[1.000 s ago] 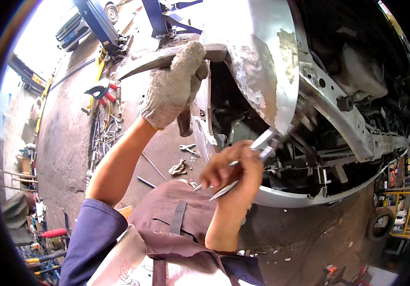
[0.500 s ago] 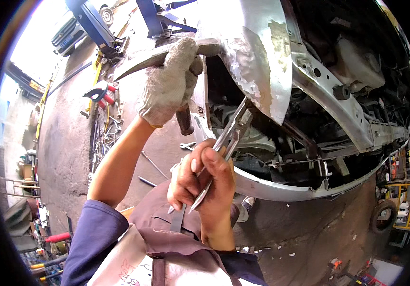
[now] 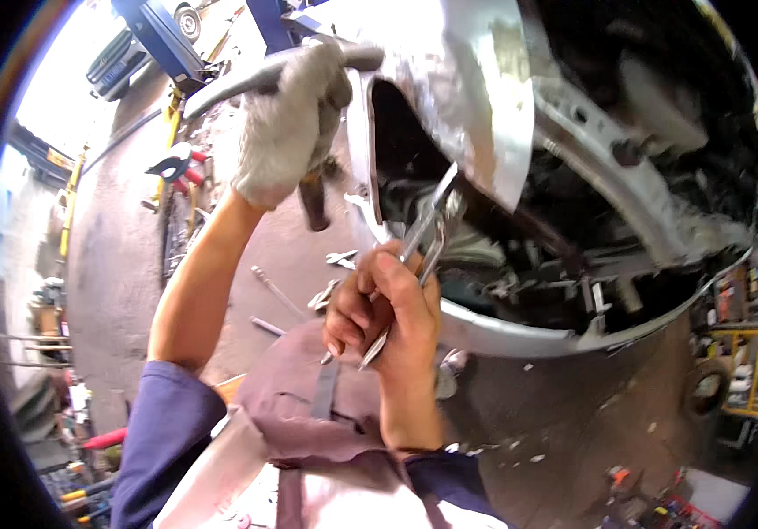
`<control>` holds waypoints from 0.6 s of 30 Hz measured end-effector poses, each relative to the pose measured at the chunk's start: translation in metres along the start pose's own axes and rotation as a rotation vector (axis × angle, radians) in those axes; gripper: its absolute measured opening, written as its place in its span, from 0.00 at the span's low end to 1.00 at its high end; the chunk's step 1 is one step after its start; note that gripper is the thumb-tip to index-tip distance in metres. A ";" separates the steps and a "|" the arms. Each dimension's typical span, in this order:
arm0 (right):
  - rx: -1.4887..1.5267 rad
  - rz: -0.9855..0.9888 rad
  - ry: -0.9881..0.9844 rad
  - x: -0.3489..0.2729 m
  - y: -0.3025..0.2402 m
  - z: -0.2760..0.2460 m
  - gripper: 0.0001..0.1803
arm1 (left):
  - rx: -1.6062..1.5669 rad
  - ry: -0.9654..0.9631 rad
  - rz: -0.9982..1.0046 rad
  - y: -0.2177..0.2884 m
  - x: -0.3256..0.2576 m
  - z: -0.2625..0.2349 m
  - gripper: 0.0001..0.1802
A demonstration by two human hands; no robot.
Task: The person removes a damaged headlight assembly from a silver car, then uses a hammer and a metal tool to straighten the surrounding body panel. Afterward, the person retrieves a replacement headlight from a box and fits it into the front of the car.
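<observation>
My left hand [image 3: 282,132], in a dirty white knit glove, is closed round a hammer [image 3: 229,84]. Its long curved point is toward the left, and its blunt end lies beside the upper left edge of a silver car fender [image 3: 485,115]. Below the glove the dark handle sticks out. My bare right hand [image 3: 383,304] grips metal pliers [image 3: 425,220], their handles running down through my fingers. The pliers' jaws reach the fender's lower edge; whether they clamp it I cannot tell. Scuffed, bare-metal patches mark the fender.
The opened car front [image 3: 626,176] fills the right side, with a curved silver rim [image 3: 520,339] along its bottom. Wrenches [image 3: 341,258] and rods lie on the floor. Blue lift posts [image 3: 163,44] stand at upper left; a tire [image 3: 708,388] rests beside a yellow rack [image 3: 756,370].
My left hand and the hammer have moved up and left, slightly away from the fender. My right hand keeps its hold on the pliers at the fender's lower edge. The view has shifted a little.
</observation>
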State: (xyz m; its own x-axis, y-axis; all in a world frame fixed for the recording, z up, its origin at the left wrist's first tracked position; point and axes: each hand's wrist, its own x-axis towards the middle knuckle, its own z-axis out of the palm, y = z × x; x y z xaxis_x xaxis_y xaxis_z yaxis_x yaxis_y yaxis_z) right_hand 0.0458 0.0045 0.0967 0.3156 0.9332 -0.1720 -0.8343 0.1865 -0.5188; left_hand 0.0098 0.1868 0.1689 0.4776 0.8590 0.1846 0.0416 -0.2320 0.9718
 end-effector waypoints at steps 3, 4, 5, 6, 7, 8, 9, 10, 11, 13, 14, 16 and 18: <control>0.115 -0.036 0.138 0.002 0.013 0.010 0.14 | -0.177 -0.015 -0.108 -0.002 -0.002 -0.008 0.24; 0.143 -0.019 0.142 0.000 0.023 -0.003 0.14 | -0.255 0.082 -0.160 0.000 -0.007 -0.005 0.25; 0.176 0.000 0.153 -0.007 0.032 -0.016 0.13 | -0.309 0.089 -0.164 -0.012 -0.011 -0.005 0.26; 0.111 0.027 0.198 -0.013 0.039 -0.026 0.14 | -0.327 0.089 -0.203 -0.015 -0.011 -0.007 0.26; 0.046 0.053 0.244 -0.019 0.046 -0.034 0.14 | -0.344 0.088 -0.243 -0.018 -0.011 -0.011 0.26; -0.044 0.070 0.303 -0.029 0.047 -0.037 0.14 | -0.372 0.093 -0.251 -0.028 -0.011 -0.011 0.26; -0.130 0.081 0.352 -0.040 0.048 -0.033 0.15 | -0.403 0.092 -0.260 -0.042 -0.011 -0.011 0.26; -0.216 0.069 0.379 -0.049 0.050 -0.031 0.15 | -0.485 0.080 -0.284 -0.055 -0.011 -0.012 0.27; -0.282 0.057 0.398 -0.055 0.056 -0.029 0.15 | -0.532 0.052 -0.328 -0.059 -0.011 -0.018 0.27; -0.544 0.007 0.468 -0.068 0.060 -0.029 0.16 | -0.626 -0.006 -0.421 -0.066 -0.012 -0.022 0.27; -0.695 -0.022 0.511 -0.072 0.063 -0.027 0.16 | -0.633 -0.005 -0.473 -0.066 -0.012 -0.022 0.27; -1.084 -0.049 0.545 -0.079 0.060 -0.026 0.18 | -0.687 -0.012 -0.498 -0.084 -0.010 -0.022 0.28; -1.381 -0.209 0.612 -0.074 0.060 -0.019 0.16 | -0.802 -0.073 -0.593 -0.101 -0.012 -0.021 0.27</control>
State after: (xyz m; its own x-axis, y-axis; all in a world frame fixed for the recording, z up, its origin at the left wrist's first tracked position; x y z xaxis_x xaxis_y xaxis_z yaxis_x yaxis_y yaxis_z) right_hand -0.0191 -0.0595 0.0624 0.7929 0.5957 -0.1282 0.2000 -0.4532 -0.8687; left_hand -0.0187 0.2101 0.0720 0.6256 0.6997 -0.3450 -0.3012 0.6246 0.7205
